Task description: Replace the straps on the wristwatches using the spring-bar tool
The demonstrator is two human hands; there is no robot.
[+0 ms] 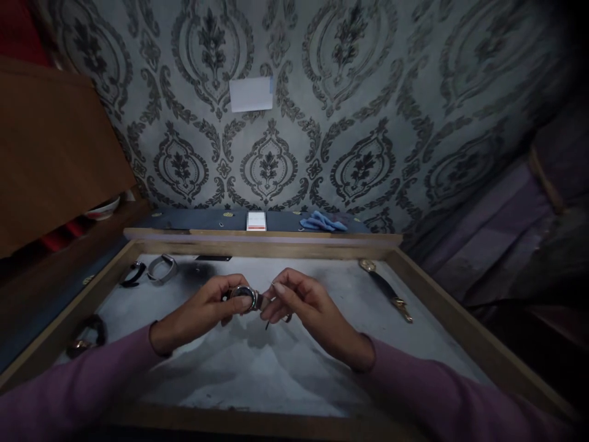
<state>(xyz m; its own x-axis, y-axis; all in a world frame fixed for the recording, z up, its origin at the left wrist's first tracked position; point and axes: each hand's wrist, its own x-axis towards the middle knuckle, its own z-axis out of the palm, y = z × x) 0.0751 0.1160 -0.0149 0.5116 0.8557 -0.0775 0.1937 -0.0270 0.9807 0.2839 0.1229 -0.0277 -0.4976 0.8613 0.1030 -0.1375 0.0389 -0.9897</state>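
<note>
A round wristwatch (pixel 243 297) with a shiny metal case is gripped in my left hand (pixel 200 314), the thumb lying across its dial. Its brownish strap (pixel 262 301) runs rightward into the bent fingers of my right hand (pixel 315 307), which are closed around the strap end. Thumb and forefinger of that hand meet above the strap, by a thin pale sliver too small to name. A narrow dark tip pokes out below the right fingers. Both hands are held over the white floor of a wood-framed tray (pixel 271 380).
Left in the tray lie a black-strapped watch (pixel 133 274), a grey band (pixel 162 270) and a dark watch (pixel 87 336). A gold watch with black strap (pixel 385 288) lies right. Behind the rim are a small white-faced box (pixel 256 221) and blue cloth (pixel 323 221). A wooden cabinet (pixel 55 153) stands left.
</note>
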